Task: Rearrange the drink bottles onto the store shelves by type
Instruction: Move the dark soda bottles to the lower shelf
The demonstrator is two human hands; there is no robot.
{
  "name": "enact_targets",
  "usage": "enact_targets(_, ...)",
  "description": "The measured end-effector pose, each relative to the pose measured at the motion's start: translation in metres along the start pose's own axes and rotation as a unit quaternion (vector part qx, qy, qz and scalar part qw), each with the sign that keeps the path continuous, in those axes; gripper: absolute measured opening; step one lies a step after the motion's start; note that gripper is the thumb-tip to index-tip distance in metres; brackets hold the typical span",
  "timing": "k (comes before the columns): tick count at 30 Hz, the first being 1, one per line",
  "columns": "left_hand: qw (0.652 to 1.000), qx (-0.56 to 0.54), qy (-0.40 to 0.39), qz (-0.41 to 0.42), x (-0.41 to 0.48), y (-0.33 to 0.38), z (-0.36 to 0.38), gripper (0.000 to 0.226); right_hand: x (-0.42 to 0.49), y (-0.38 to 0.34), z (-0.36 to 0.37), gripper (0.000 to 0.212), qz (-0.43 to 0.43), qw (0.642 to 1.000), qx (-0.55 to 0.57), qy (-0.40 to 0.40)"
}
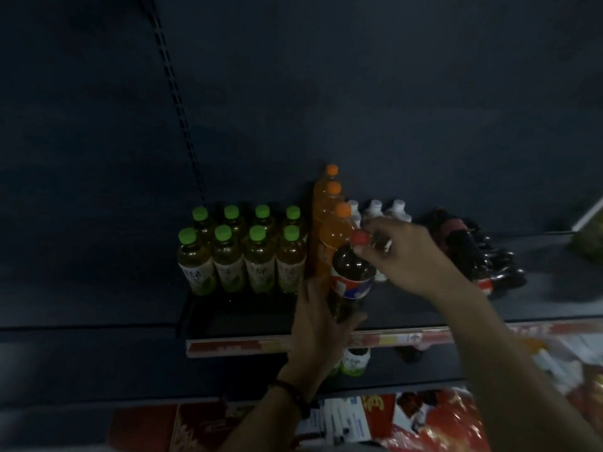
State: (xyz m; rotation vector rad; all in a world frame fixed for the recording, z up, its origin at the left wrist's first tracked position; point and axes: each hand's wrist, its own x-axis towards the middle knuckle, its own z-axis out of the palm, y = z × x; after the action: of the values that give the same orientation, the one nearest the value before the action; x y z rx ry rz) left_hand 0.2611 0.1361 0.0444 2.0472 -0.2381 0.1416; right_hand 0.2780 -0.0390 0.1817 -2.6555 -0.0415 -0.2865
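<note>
A dark cola bottle [349, 275] with a red cap and a red, white and blue label stands at the middle of the shelf [238, 316]. My left hand [318, 324] grips its lower body from the left. My right hand [409, 256] pinches its neck just under the cap. Left of it stand several green-capped tea bottles [241, 256] in two rows. Directly behind it is a row of three orange soda bottles [331, 220]. White-capped bottles [388, 210] stand behind my right hand, partly hidden.
Several dark cola bottles [473, 252] lie on their sides at the right of the shelf. A red price strip [235, 349] runs along the shelf's front edge. A lower shelf holds a green-labelled bottle [354, 362] and red packaged goods [437, 419].
</note>
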Motion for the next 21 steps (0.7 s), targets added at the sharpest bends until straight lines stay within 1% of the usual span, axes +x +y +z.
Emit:
enact_targets(2,0.999,-0.006,-0.044,-0.025,0.003,-0.002,0.012,0.113,0.000,-0.001,0.008,0.034,0.004,0.999,0.029,-0.023)
enact_targets(4,0.996,-0.034,-0.065,-0.046,0.006,-0.004,0.018,0.115,0.003,-0.004,0.010,0.042,0.000,0.999,0.040,-0.032)
enact_targets(5,0.995,-0.045,-0.068,-0.049,0.007,-0.006,0.020,0.112,0.005,-0.006,0.009,0.042,-0.004,0.999,0.036,-0.036)
enact_targets(6,0.995,-0.049,-0.068,-0.049,0.006,-0.006,0.020,0.109,0.006,-0.007,0.006,0.037,-0.009,0.999,0.033,-0.040)
enact_targets(8,0.996,-0.053,-0.060,-0.040,0.006,-0.009,0.021,0.105,0.002,-0.007,-0.001,0.020,-0.016,0.997,0.042,-0.058)
enact_targets(9,0.996,-0.059,-0.057,-0.037,0.005,-0.011,0.021,0.104,-0.004,-0.008,-0.005,0.017,-0.021,0.997,0.050,-0.062)
enact_targets(12,0.994,-0.083,-0.057,-0.039,-0.004,-0.008,0.020,0.100,-0.020,-0.014,-0.018,0.019,-0.028,0.996,0.065,-0.048)
enact_targets(14,0.989,-0.123,-0.074,-0.040,-0.012,-0.002,0.021,0.092,-0.028,-0.023,-0.030,0.017,-0.024,0.995,0.087,-0.035)
enact_targets(16,0.976,-0.177,-0.118,-0.051,-0.019,0.011,0.021,0.088,-0.035,-0.028,-0.042,0.020,-0.005,0.994,0.105,-0.012)
enact_targets(18,0.950,-0.238,-0.188,-0.074,-0.025,0.026,0.019,0.086,-0.042,-0.030,-0.052,0.028,0.010,0.996,0.088,0.023)
enact_targets(19,0.939,-0.253,-0.220,-0.075,-0.029,0.033,0.017,0.084,-0.045,-0.028,-0.056,0.030,0.018,0.997,0.070,0.041)
enact_targets(21,0.929,-0.245,-0.267,-0.074,-0.041,0.046,0.008,0.081,-0.054,-0.021,-0.062,0.034,0.048,0.995,0.048,0.073)
